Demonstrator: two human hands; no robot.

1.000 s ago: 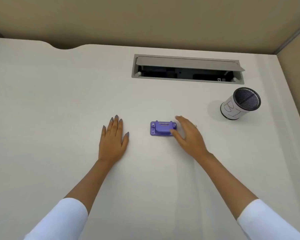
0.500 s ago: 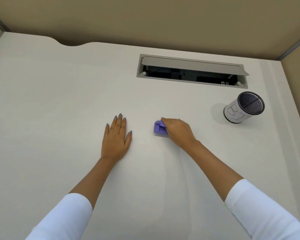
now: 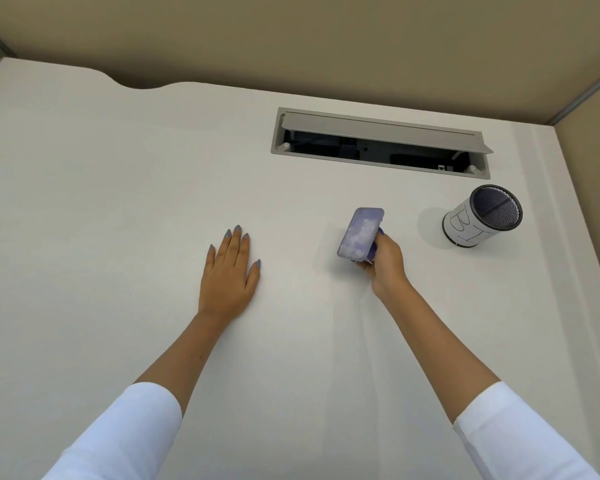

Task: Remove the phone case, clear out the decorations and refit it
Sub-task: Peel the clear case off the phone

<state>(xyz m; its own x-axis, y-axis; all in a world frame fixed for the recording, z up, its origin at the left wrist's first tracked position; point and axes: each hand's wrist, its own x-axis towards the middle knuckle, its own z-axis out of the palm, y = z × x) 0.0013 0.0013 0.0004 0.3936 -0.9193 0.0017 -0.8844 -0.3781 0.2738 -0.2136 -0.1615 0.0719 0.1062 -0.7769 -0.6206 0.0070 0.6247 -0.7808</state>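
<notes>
A: Item one, location?

B: Small lilac phone in a purple case with a cloud-print face (image 3: 360, 234): the right hand (image 3: 383, 263) is clamping it by its lower end and holding it tilted above the pale tabletop (image 3: 118, 202), long axis running up and away from the person, printed face turning left.

A: Other hand?

B: Left hand (image 3: 230, 275): lying flat on the tabletop, fingers spread, gripping nothing, well apart from the phone and to its left.

A: Bearing on the next move?

B: Likely the left hand is the one needing to cross rightward to peel the case. White mesh-topped pen cup (image 3: 482, 216) is standing off right, uninvolved.
</notes>
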